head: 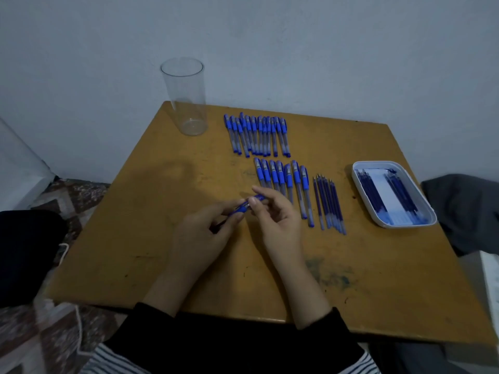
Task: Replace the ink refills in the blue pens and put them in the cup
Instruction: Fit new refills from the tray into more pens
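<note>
1. Your left hand (205, 232) and right hand (278, 215) meet mid-table, both pinching one blue pen (243, 207). It is hard to see whether its barrel is parted.
2. The cup (186, 98) stands upright at the table (162, 265)'s far left corner, close to the edge.
3. Bare wood runs from your left hand to it.
4. To the right lie the far pen row (256, 134), near pen row (283, 182) and loose refills (329, 203). The tray (378, 176) hugs the right edge.

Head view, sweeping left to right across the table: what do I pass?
Clear cup → far row of blue pens → loose refills → white tray. Left out for overlap: left hand, right hand, near pen row.
</note>
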